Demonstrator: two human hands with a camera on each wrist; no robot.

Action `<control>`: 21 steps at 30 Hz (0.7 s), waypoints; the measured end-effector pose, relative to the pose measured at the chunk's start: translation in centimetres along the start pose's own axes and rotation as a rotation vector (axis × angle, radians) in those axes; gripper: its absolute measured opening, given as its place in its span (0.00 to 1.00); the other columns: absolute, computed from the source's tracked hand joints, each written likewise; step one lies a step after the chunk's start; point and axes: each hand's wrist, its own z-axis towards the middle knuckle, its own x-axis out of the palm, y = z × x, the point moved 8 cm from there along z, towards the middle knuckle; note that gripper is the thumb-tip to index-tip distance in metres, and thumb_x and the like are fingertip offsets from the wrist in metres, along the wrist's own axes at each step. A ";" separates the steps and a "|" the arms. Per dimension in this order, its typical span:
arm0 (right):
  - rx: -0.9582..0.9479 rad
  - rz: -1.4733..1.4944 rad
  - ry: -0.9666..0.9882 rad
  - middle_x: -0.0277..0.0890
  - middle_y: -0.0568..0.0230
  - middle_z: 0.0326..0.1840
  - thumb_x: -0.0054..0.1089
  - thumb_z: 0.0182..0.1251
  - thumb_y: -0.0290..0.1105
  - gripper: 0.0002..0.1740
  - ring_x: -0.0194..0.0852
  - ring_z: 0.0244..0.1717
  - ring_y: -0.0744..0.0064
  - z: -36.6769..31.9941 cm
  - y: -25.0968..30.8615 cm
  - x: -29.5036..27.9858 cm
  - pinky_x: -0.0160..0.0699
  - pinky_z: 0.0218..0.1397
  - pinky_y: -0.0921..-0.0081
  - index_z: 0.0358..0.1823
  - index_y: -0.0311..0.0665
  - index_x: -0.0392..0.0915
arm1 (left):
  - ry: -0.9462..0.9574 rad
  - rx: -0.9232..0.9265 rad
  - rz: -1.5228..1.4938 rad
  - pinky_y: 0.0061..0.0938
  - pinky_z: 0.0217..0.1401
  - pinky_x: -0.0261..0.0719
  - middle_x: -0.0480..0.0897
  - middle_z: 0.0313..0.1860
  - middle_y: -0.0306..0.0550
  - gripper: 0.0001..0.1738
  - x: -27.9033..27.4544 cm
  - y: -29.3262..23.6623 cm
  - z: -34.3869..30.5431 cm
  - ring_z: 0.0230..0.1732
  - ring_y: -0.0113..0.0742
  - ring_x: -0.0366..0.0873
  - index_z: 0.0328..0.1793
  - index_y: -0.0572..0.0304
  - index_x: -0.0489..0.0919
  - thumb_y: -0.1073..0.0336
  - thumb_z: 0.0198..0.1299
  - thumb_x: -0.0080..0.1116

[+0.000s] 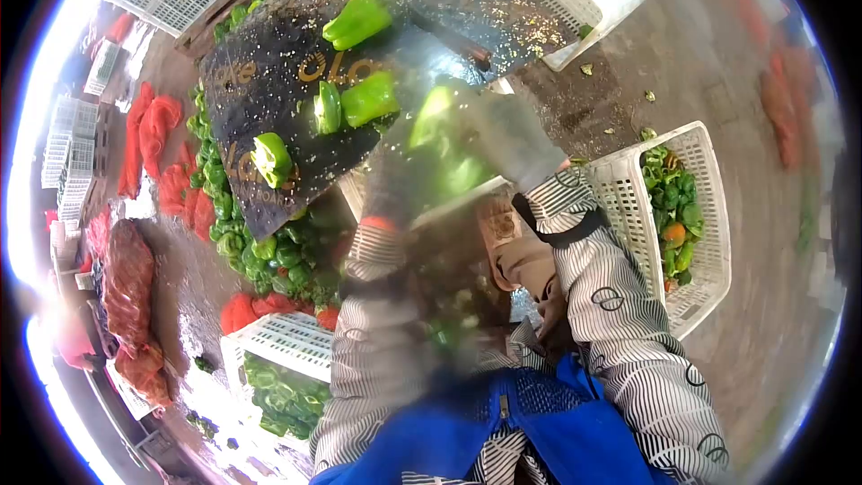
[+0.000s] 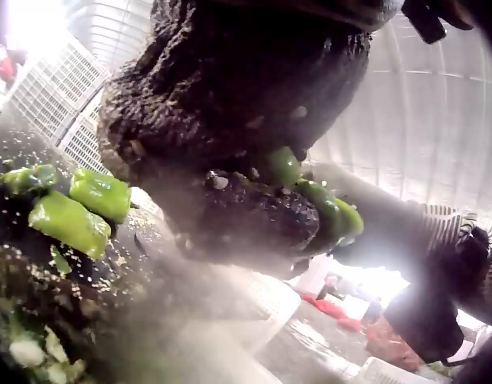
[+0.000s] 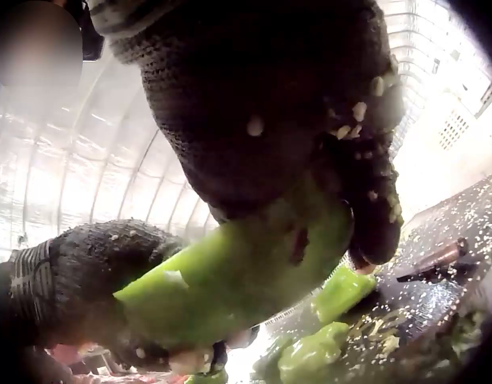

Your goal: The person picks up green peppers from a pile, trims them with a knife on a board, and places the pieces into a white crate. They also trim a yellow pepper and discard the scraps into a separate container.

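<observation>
We've got a big dark sheet (image 1: pixel 301 112) with printed lettering out front, and a white crate (image 1: pixel 709 216) of peppers off to our right. Our gloved left hand (image 1: pixel 392 175) and right hand (image 1: pixel 516 135) are both clamped on a green pepper (image 1: pixel 437 130), held up between them, kinda blurry. Four more green pepper pieces (image 1: pixel 370 99) lie on the sheet, near a dark-handled tool (image 1: pixel 467 49), with pale seeds (image 3: pixel 478 210) scattered all over.
</observation>
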 end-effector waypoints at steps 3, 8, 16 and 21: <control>0.009 -0.139 0.074 0.79 0.56 0.29 0.54 0.71 0.37 0.11 0.81 0.27 0.64 0.3 0.5 -0.3 0.82 0.31 0.67 0.44 0.38 0.76 | 0.012 -0.065 -0.141 0.27 0.22 0.85 0.80 0.49 0.51 0.29 0.3 1.7 -0.2 0.37 0.36 0.82 0.69 0.66 0.69 0.68 0.60 0.55; 0.028 0.170 -0.033 0.80 0.57 0.26 0.54 0.71 0.39 0.14 0.82 0.25 0.65 0.9 0.1 -1.6 0.85 0.32 0.71 0.47 0.35 0.77 | -0.020 -0.260 -0.557 0.27 0.22 0.85 0.81 0.50 0.49 0.27 -0.9 -0.3 -1.6 0.40 0.36 0.82 0.68 0.62 0.71 0.63 0.62 0.53; -0.080 -0.001 -0.044 0.81 0.60 0.45 0.68 0.54 0.30 0.18 0.82 0.34 0.63 0.7 1.6 0.4 0.82 0.43 0.68 0.49 0.45 0.82 | -0.032 0.134 -0.077 0.21 0.22 0.79 0.81 0.44 0.44 0.28 -0.3 -0.2 -1.1 0.32 0.27 0.79 0.70 0.58 0.71 0.67 0.62 0.56; -0.214 0.312 -0.187 0.81 0.61 0.36 0.64 0.54 0.24 0.10 0.80 0.30 0.73 -0.2 1.5 -1.1 0.80 0.35 0.75 0.40 0.38 0.83 | -0.059 -0.115 -0.717 0.22 0.31 0.81 0.80 0.44 0.45 0.28 -0.9 -0.2 -1.7 0.35 0.28 0.79 0.70 0.59 0.69 0.69 0.62 0.54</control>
